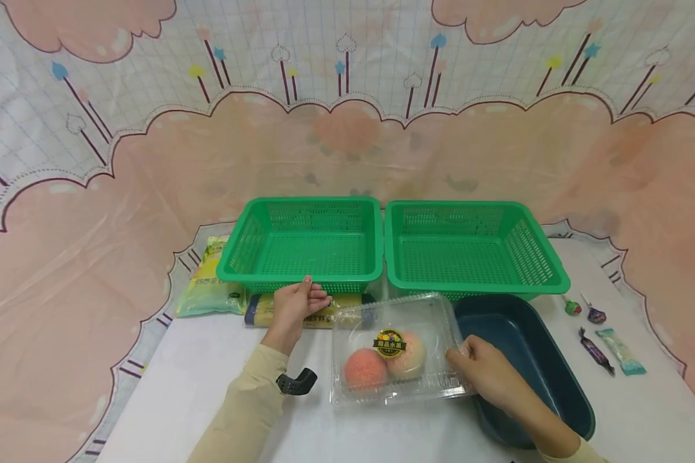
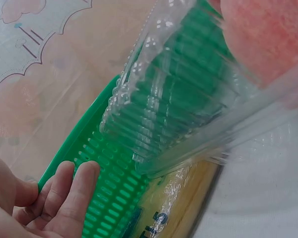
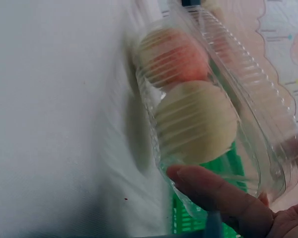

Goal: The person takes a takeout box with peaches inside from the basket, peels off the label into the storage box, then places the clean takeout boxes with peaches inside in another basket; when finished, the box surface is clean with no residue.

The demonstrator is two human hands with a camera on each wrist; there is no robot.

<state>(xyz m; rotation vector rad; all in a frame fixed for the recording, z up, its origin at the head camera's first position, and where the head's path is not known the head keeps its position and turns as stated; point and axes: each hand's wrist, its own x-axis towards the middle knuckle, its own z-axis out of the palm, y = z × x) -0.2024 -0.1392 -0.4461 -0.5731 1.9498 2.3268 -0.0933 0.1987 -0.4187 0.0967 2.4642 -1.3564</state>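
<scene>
My right hand (image 1: pixel 489 373) grips the right end of a clear plastic clamshell box (image 1: pixel 440 379), its thumb along the side in the right wrist view. The box is tilted above the white table. Inside lie two round peach-like fruits, one pinkish red (image 1: pixel 365 369) and one paler (image 3: pixel 196 121); a black and gold label (image 1: pixel 390 344) is on the lid. My left hand (image 1: pixel 297 308) is at the front rim of the left green basket (image 1: pixel 376 241). Its thumb is at the rim and its fingers lie against the outer wall, pinching the edge.
A second green basket (image 1: pixel 477 286) stands to the right. A dark blue tray (image 1: pixel 576 418) lies under my right arm. A yellow pasta packet (image 1: pixel 266 310) and a green-yellow bag (image 1: pixel 208 289) are by the left basket. Lollipops (image 1: pixel 573 307) and wrapped sweets (image 1: pixel 596 352) lie far right.
</scene>
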